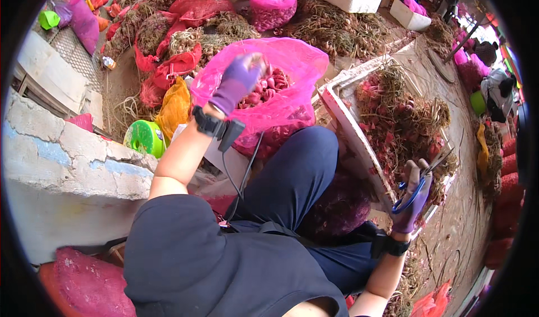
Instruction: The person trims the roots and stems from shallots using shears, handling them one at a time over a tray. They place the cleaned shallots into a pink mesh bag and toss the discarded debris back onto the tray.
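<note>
My left hand [242,80], in a purple glove, is over the open mouth of a pink mesh bag [306,64]. Trimmed red shallots [269,84] lie inside the bag, just beneath the hand. Motion smears its fingers, so whether they hold anything is unclear. On the right, my gloved right hand [412,196] grips scissors [418,189] with blue handles, their blades pointing up and away. This hand is at the near right side of a white foam box [351,129] holding shallots with dry stems and roots [401,115].
A cracked concrete ledge [73,160] runs along the left, with a green round container [144,138] beside it. Heaps of dried shallots [337,31] and another pink bag [272,5] lie ahead. A dark purple mesh sack [337,207] sits by my legs.
</note>
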Tool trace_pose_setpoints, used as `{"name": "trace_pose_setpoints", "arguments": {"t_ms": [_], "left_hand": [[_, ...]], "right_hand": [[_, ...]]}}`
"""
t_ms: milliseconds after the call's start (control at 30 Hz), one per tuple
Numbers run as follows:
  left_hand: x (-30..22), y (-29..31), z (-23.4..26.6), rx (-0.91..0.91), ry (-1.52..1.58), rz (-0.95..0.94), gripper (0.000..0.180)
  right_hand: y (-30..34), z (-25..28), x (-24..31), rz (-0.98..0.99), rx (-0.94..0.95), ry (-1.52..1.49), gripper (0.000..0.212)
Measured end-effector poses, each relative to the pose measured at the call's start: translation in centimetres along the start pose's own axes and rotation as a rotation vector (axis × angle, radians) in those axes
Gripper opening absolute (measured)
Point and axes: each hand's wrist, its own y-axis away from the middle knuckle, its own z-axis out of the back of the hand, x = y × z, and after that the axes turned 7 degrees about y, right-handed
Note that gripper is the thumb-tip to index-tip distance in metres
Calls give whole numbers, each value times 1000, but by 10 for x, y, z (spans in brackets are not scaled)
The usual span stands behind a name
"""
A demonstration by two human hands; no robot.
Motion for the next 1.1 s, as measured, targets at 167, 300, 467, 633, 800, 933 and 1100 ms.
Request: {"name": "trace_pose_setpoints", "arguments": {"t_ms": [167, 300, 467, 633, 800, 933, 1100], "left_hand": [[-27, 67, -56, 25, -112, -935, 36], [-88, 113, -104, 731, 422, -710, 30], [-109, 112, -95, 463, 369, -828, 27], [-9, 32, -38, -109, -107, -755, 17], [70, 5, 20, 171, -305, -296, 19], [79, -2, 6, 139, -643, -473, 28], [91, -10, -33, 257, -975, -555, 16]], "right_hand": [[25, -6, 15, 56, -63, 67, 47], [24, -31, 59, 107, -104, -97, 53], [38, -35, 90, 245, -77, -122, 54], [70, -6, 80, 51, 28, -21, 49], [105, -28, 85, -7, 60, 88, 49], [128, -58, 107, -45, 18, 124, 57], [133, -60, 129, -75, 60, 73, 54]]}}
